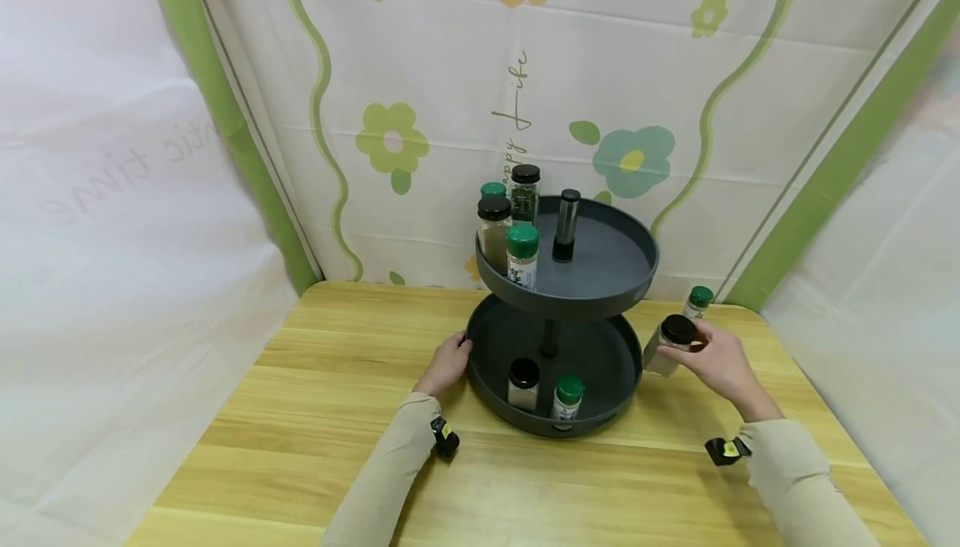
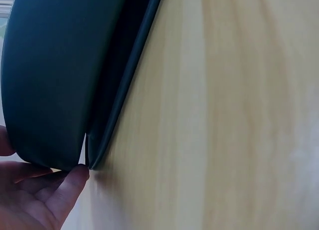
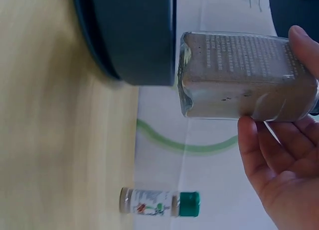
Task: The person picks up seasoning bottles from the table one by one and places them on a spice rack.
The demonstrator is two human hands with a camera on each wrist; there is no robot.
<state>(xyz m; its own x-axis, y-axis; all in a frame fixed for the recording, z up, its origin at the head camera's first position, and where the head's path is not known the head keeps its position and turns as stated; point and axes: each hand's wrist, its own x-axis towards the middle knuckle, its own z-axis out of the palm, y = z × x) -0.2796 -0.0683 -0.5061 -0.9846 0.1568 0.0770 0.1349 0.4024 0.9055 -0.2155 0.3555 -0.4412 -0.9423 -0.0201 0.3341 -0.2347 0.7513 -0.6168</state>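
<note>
A dark grey two-tier round organizer (image 1: 570, 307) stands on the table. My left hand (image 1: 450, 362) grips the lower tier's left side; fingertips (image 2: 77, 176) reach under its wall in the left wrist view. In my right hand (image 1: 723, 363), a square glass spice jar (image 3: 239, 75) with a black cap and brownish powder is held between thumb and fingers. It is tilted, beside the lower tier's right rim, and its base is near the tier's wall (image 3: 134, 35). The lower tier holds a black-capped jar (image 1: 522, 384) and a green-capped bottle (image 1: 567, 398) at the front.
On the upper tier's left side stand several jars, including a green-capped bottle (image 1: 522, 257) and a black-capped jar of green flakes (image 1: 525, 195). Another green-capped bottle (image 3: 154, 203) is upright on the table (image 1: 315, 380) behind my right hand. A patterned curtain (image 1: 457, 72) hangs behind.
</note>
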